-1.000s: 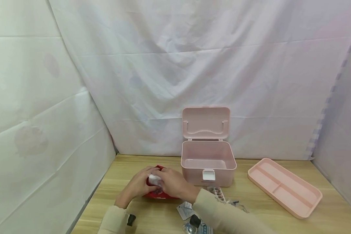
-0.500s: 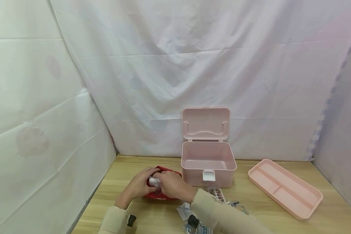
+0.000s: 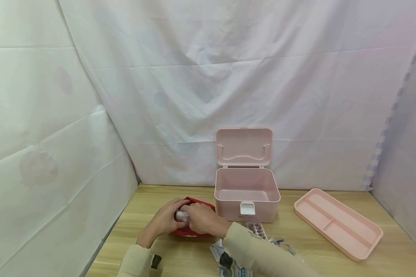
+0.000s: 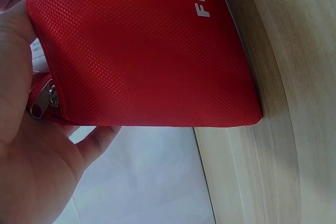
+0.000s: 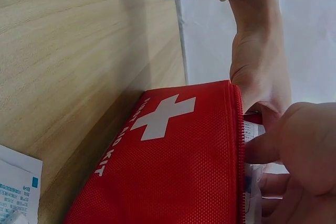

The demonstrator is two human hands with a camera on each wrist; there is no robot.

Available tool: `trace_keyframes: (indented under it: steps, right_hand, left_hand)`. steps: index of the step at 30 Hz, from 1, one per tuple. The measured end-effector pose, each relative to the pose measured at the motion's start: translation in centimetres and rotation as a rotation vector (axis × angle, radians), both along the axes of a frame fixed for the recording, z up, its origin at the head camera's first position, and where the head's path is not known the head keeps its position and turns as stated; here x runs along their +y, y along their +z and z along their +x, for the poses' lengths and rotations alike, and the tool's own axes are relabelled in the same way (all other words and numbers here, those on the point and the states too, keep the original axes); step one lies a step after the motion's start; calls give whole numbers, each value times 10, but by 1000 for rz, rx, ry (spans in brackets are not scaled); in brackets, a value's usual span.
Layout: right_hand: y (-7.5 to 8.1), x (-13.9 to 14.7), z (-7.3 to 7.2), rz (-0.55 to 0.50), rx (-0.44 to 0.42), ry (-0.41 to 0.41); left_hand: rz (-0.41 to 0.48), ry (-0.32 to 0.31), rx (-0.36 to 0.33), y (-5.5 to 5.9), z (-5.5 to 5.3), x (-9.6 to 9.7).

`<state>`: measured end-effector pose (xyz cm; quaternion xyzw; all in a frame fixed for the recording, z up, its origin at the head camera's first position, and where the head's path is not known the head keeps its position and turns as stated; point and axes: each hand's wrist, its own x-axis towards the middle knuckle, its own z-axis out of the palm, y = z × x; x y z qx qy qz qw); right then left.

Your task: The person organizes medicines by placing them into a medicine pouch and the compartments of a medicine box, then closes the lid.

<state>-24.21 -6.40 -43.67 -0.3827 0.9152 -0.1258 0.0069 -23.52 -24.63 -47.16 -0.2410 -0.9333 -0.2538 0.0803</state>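
Note:
A red first aid pouch [image 5: 184,161] with a white cross stands on the table, its zipper undone along the top. My left hand [image 3: 163,219] grips the pouch's end, near the metal zipper pull [image 4: 43,99] in the left wrist view. My right hand [image 3: 202,218] is at the mouth of the pouch, its fingers curled on a white printed packet [image 3: 182,216] in clear plastic. In the right wrist view that packet [image 5: 253,130] sits just inside the zipper edge, under the thumb. The pouch's inside and the lower part of the packet are hidden.
An open pink box [image 3: 228,209] with raised lid stands behind the right hand. A pink divided tray [image 3: 338,223] lies to the right. Near the right forearm are a capsule blister pack [image 3: 258,229], a white printed packet [image 3: 216,251] and small plastic-wrapped items [image 3: 225,271].
The white packet has sunk lower into the pouch. My right hand has shifted slightly left, baring more of the red rim; my left hand stays nearly still.

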Motion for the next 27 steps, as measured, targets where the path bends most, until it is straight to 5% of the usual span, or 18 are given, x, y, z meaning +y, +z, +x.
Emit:
trace_keyframes:
  steps: [18, 27]
  right_hand:
    - [-5, -10, -3, 106, -32, -50]
    - [-8, -11, -4, 168, 22, -40]
  left_hand:
    - [6, 5, -12, 1, 2, 0]
    - [-14, -4, 13, -1, 1, -1]
